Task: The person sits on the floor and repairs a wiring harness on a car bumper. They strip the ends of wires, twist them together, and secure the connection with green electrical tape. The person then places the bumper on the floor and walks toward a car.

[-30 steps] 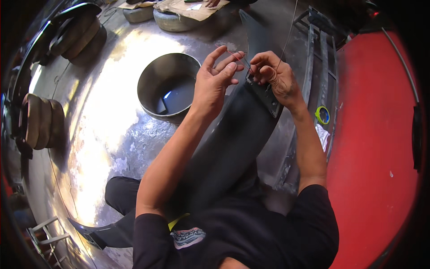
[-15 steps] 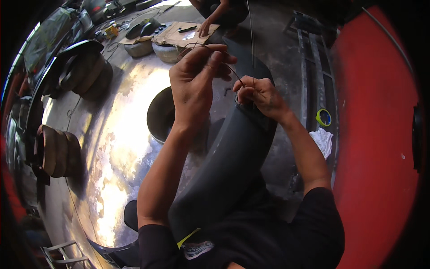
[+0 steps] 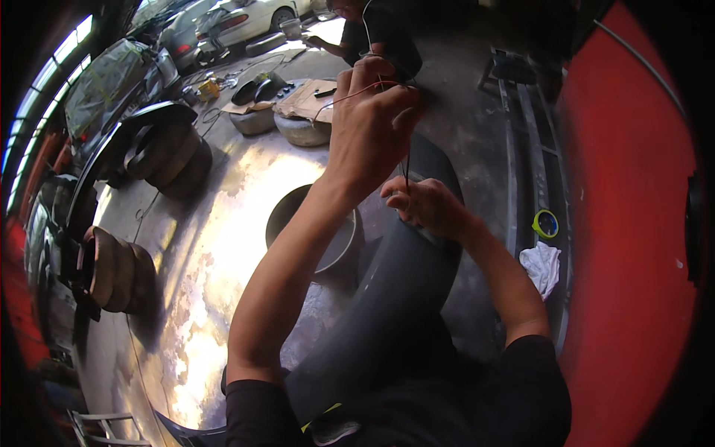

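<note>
Across the person's lap, a long black curved panel (image 3: 406, 298) runs from the lower middle of the view up toward the hands, and a thin thread or wire (image 3: 407, 165) stands taut between its upper edge and the raised hand. The left hand (image 3: 372, 123) has risen well above the panel since 1 second ago, when both hands sat close together at the panel's edge; now its fingers are pressed together, pinching the thread high up. The right hand (image 3: 426, 205) has stayed low on the panel's upper edge, fingers curled and pressed onto it where the thread comes out. Judged from that lift, a length of thread has just been drawn through the panel and pulled tight, so 1 stitch looks close to done. The head has also tipped up, so more of the workshop shows. Just beside the panel, partly behind the left forearm, a round metal basin (image 3: 313, 223) sits on the shiny wet floor (image 3: 223, 246). Farther left lie stacked tyres (image 3: 167, 153). To the right, a roll of green tape (image 3: 546, 223) and a white rag (image 3: 541, 266) lie near a red wall (image 3: 633, 223). At the top, another person (image 3: 369, 30) works by a cardboard-covered tyre (image 3: 302, 112).
</note>
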A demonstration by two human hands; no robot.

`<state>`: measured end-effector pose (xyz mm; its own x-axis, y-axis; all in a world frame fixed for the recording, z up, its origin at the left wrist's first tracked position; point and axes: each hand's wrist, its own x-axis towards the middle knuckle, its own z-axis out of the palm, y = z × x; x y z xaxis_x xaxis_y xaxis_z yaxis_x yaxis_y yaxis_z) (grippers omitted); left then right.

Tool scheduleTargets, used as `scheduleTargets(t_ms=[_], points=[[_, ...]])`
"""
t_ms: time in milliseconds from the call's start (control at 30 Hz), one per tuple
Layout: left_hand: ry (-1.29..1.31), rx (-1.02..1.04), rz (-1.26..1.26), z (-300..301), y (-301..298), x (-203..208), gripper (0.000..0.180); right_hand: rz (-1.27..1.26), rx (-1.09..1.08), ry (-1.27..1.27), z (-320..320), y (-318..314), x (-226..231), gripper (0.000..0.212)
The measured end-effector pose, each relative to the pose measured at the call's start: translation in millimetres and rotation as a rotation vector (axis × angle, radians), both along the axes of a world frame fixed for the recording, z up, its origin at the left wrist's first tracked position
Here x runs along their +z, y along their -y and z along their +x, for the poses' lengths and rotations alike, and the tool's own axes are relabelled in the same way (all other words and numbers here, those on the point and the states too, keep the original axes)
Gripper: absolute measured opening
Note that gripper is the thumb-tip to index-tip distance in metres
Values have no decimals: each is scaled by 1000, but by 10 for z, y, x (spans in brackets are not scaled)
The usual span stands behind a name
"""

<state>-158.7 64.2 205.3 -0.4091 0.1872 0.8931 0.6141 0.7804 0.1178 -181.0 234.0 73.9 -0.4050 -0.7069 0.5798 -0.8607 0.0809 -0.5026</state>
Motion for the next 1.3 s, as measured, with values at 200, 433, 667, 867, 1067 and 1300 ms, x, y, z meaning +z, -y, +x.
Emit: scheduleTargets(t_ms=[200,433,667,867,1067,1300], points=[[36,-23,39,-197,90,72,38,19,22,67,3,-53,-9,22],[1,177,32,-237,234,368,73,-15,42,364,34,-49,13,46],[136,98,391,-373,567,325,94,78,87,459,10,-62,97,47],[753,-385,825,-336,701,254,37,70,139,544,-23,-52,92,52],[736,-467,828,-277,691,322,24,64,159,602,-23,-77,111,58],[880,-697,951,-191,847,183,28,75,179,743,-36,-137,120,66]])
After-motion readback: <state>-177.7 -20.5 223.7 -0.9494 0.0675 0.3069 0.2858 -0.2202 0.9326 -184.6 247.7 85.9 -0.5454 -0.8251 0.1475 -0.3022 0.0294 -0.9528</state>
